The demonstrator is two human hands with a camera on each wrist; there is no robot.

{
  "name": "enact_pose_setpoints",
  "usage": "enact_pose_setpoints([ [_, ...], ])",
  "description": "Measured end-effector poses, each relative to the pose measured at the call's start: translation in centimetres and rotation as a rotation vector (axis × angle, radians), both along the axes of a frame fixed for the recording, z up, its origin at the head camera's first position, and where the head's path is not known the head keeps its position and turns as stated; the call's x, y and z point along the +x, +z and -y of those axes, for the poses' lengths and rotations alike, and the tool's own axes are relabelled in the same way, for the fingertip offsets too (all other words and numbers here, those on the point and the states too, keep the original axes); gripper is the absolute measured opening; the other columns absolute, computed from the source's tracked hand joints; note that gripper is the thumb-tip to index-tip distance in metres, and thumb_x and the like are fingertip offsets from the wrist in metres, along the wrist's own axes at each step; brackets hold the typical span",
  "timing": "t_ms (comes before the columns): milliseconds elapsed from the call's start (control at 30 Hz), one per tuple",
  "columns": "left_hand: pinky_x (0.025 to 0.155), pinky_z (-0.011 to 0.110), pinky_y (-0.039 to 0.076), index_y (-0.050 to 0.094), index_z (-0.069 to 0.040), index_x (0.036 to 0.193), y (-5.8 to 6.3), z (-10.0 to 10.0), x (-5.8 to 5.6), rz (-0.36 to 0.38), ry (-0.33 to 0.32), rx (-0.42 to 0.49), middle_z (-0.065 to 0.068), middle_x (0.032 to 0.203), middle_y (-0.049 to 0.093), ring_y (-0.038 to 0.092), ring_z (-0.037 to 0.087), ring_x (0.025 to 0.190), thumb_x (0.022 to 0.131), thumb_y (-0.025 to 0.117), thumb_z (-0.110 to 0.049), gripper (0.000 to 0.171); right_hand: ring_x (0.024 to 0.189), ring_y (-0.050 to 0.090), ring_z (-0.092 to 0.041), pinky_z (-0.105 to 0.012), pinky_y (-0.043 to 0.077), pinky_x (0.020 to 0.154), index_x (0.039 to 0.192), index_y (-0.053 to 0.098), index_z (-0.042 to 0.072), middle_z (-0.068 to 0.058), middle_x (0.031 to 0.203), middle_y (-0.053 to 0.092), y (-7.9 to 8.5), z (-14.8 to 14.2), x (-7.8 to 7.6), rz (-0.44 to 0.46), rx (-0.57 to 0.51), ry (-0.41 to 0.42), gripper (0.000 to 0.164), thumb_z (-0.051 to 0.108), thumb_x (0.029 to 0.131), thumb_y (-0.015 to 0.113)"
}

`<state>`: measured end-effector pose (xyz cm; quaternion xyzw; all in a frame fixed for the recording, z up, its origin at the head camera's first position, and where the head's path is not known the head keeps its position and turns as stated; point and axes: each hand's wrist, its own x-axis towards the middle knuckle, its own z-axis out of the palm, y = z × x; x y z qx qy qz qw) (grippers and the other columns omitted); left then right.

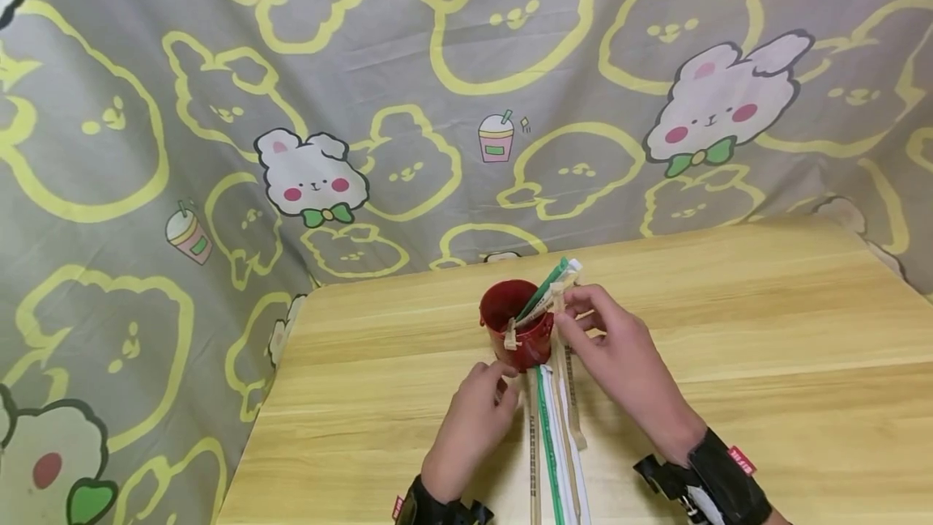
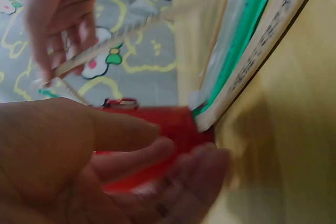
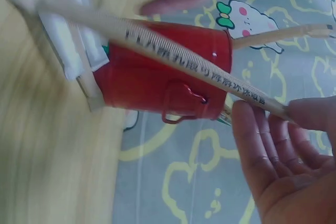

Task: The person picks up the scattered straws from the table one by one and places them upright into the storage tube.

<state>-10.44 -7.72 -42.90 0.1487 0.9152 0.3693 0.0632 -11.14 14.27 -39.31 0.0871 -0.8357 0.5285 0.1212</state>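
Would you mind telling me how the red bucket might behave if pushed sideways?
The red bucket would probably slide rather than roll, since it stands upright on the table. It may tip if pushed high up, as the straws in it lean out past one side. Its smooth, shiny surface could feel slippery.

The right hand [image 3: 289, 161] pinches a printed straw [image 3: 178, 59] beside a red bucket [image 3: 144, 85].

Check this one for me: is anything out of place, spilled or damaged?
Nothing plainly spilled or damaged. The red bucket stands upright; the only untidy touch is inside it, where a brown-wrapped straw leans out apart from the green straw.
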Motion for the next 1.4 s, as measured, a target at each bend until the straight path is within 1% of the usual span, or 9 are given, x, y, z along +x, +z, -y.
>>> enact_pose_setpoints([
  [267,0.067,0.034,0.044,0.069,0.0,0.122,-0.6,-0.8,0.8,0.09,-0.03,-0.064,0.004,0.097,0.053,0.05,0.018,0.078,0.101,0.071,-0.019,0.029,0.108,0.066,-0.012,-0.02,0.055,0.085,0.13,0.059,0.012,0.002,0.115,0.065,1.2,-0.2,0.7,-0.158,-0.096,-0.023,0.023,0.017,0.108,0.066],
  [500,0.068,0.032,0.043,0.066,0.003,0.128,-1.0,-1.5,1.2,0.123,-0.06,-0.067,0.005,0.098,0.05,0.047,0.018,0.078,0.099,0.076,-0.022,0.041,0.1,0.066,-0.02,-0.024,0.057,0.085,0.132,0.048,-0.005,-0.007,0.112,0.061,1.8,-0.1,0.9,-0.332,-0.255,-0.037,0.029,-0.003,0.106,0.061],
  [733,0.081,0.035,0.05,0.062,0.002,0.137,-1.2,-2.1,1.2,0.177,-0.058,-0.086,0.007,0.108,0.053,0.053,0.019,0.088,0.092,0.084,-0.025,0.057,0.096,0.064,-0.027,-0.028,0.056,0.086,0.131,0.039,-0.02,-0.02,0.112,0.058,1.9,-0.2,0.5,-0.55,-0.46,0.01,0.033,-0.015,0.103,0.054],
  [867,0.083,0.036,0.051,0.06,0.002,0.141,-1.3,-2.3,1.3,0.181,-0.053,-0.096,0.008,0.109,0.053,0.054,0.019,0.09,0.087,0.089,-0.019,0.065,0.097,0.064,-0.029,-0.03,0.056,0.087,0.131,0.036,-0.022,-0.022,0.111,0.058,1.7,-0.2,0.3,-0.645,-0.56,0.044,0.034,-0.018,0.102,0.052],
  [1000,0.082,0.036,0.052,0.059,0.002,0.142,-1.4,-2.5,1.6,0.188,-0.046,-0.107,0.008,0.108,0.053,0.055,0.019,0.088,0.085,0.089,-0.014,0.066,0.096,0.064,-0.029,-0.03,0.056,0.088,0.131,0.036,-0.021,-0.023,0.11,0.058,1.6,0.0,0.1,-0.71,-0.626,0.026,0.034,-0.018,0.101,0.052],
  [1133,0.079,0.036,0.053,0.059,0.001,0.142,-1.7,-2.8,1.6,0.198,-0.039,-0.132,0.007,0.106,0.056,0.055,0.018,0.086,0.086,0.086,-0.011,0.063,0.097,0.065,-0.03,-0.032,0.057,0.089,0.129,0.037,-0.022,-0.024,0.112,0.057,1.4,0.1,0.0,-0.736,-0.666,0.037,0.032,-0.019,0.101,0.051],
  [1200,0.077,0.035,0.052,0.059,0.002,0.141,-1.7,-2.9,1.6,0.193,-0.037,-0.131,0.007,0.104,0.057,0.055,0.017,0.085,0.086,0.084,-0.009,0.061,0.099,0.064,-0.03,-0.032,0.057,0.09,0.127,0.039,-0.023,-0.024,0.114,0.057,1.2,0.1,0.0,-0.709,-0.641,0.055,0.03,-0.02,0.1,0.052],
  [1300,0.074,0.035,0.052,0.06,0.002,0.139,-1.7,-3.1,1.8,0.162,-0.034,-0.131,0.006,0.099,0.059,0.056,0.016,0.083,0.085,0.082,-0.007,0.059,0.102,0.066,-0.029,-0.031,0.057,0.09,0.126,0.048,-0.02,-0.024,0.115,0.06,0.7,0.2,0.1,-0.612,-0.536,0.049,0.03,-0.022,0.098,0.056],
  [1400,0.073,0.035,0.053,0.061,0.001,0.137,-1.7,-3.2,2.1,0.132,-0.026,-0.146,0.006,0.098,0.059,0.057,0.017,0.082,0.085,0.083,-0.008,0.057,0.105,0.068,-0.024,-0.029,0.058,0.089,0.126,0.058,-0.011,-0.017,0.117,0.064,0.4,0.5,0.4,-0.489,-0.386,0.007,0.031,-0.02,0.097,0.062],
])
